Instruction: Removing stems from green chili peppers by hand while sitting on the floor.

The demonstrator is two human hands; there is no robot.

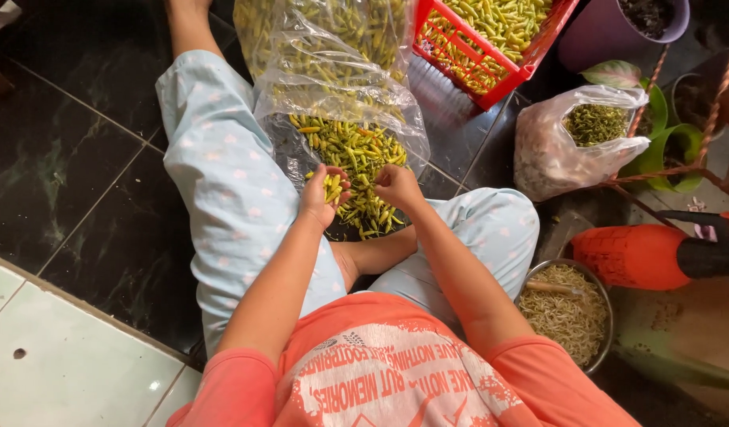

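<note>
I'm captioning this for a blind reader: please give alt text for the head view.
A seated person's left hand holds small yellow-green chili peppers over an open clear plastic bag; the right hand picks alongside. A red plastic basket of peppers stands beyond.

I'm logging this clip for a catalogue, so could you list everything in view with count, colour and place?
chillies: a heap, yellow-green, on the open plastic sheet between the legs
clear plastic bag: one, holding more chillies, beyond the heap
red basket: one, filled with yellow-green chillies, top centre
small clear bag: one, with green bits inside, right of the heap
metal bowl: one, silver, filled with pale stems, by the right knee
orange container: one, with a black part, far right
plant pots: several, purple and green, top right
floor: dark tiles, pale tiles at lower left
left hand: cupped around a few chillies
right hand: fingers closed, over the heap
</note>
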